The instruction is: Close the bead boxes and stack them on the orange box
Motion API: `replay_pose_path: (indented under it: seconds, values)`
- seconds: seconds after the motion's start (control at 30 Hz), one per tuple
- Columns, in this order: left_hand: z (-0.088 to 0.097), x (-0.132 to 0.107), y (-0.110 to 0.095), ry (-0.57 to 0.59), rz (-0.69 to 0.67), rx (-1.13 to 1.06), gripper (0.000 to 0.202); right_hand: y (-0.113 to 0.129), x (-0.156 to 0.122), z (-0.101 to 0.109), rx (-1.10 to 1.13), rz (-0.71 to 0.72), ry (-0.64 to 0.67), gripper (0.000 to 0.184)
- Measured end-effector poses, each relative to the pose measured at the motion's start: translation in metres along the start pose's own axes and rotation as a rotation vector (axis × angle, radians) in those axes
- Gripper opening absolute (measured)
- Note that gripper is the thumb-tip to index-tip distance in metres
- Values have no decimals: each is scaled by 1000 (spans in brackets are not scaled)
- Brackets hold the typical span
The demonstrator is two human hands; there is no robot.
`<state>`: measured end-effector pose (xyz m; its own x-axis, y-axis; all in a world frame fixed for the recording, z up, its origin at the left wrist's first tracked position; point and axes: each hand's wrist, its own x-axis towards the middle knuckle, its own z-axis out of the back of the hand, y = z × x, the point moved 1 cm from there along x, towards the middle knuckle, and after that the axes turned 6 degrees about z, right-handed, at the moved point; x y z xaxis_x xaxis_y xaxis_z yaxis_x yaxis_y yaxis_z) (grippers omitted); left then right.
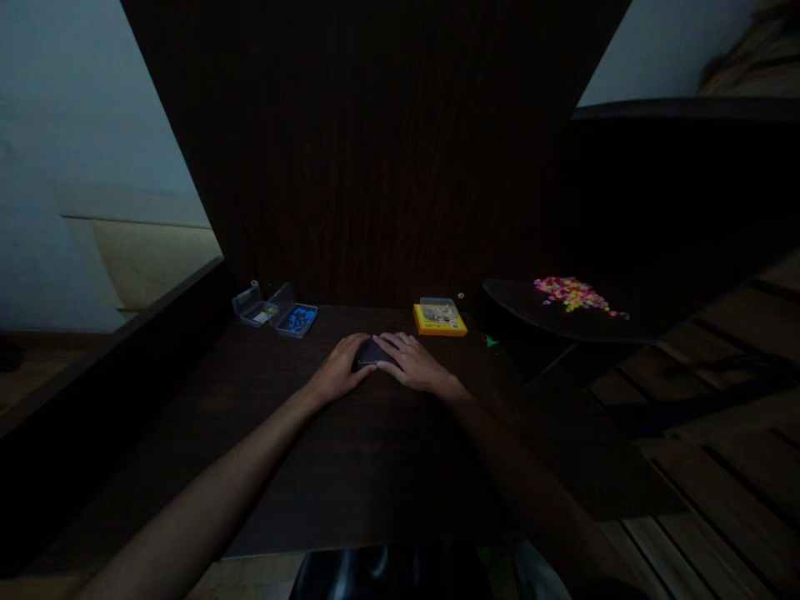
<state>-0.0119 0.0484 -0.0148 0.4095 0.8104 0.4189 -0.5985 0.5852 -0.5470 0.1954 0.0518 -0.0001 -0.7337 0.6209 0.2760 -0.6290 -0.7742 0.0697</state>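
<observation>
Two bare hands meet near the middle of the head camera's dim view, both on a dark flat object (pixel 368 354) that lies on a dark wooden table (pixel 337 467). The left hand (pixel 339 368) curves around the object's left side, thumb along the near edge and fingers toward the far edge. The right hand (pixel 413 363) covers its right side in the same way, its fingers lying partly over the top. Both sets of fingers are holding this object, and the two thumbs come together at its near edge; what it is cannot be told in the low light.

Beyond the left hand, near the back of the table, stand two clear plastic boxes with raised lids: an open box (pixel 253 312) with a little yellow inside and, just beside it, a box of blue pieces (pixel 298 320). Beyond the right hand lies a yellow box (pixel 459 327) with a clear case (pixel 438 309) on top. Near it is a small green item (pixel 491 341). Farther right, a rounded dark shelf (pixel 518 304) carries a loose pile of pink, yellow and red pieces (pixel 575 294).
</observation>
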Motion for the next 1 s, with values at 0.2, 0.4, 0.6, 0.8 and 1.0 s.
replay_pose_path:
  seconds: [0.2, 0.4, 0.6, 0.8, 1.0]
  values:
    - [2, -1, -2, 35, -15, 65, 57, -2, 0, 2, 33, 1, 2, 57]
    - [-3, -3, 2, 73, -46, 197, 52, -1, 1, 1, 36, -23, 63, 61]
    - [-4, -2, 2, 81, -57, 213, 51, -1, 1, -3, 46, -45, 71, 62]
    - [-2, -3, 0, 101, -39, 216, 52, -1, 0, -3, 69, -34, 26, 63]
    - [-2, -3, 0, 74, 11, 176, 55, -2, -4, -4, 90, -39, -72, 65]
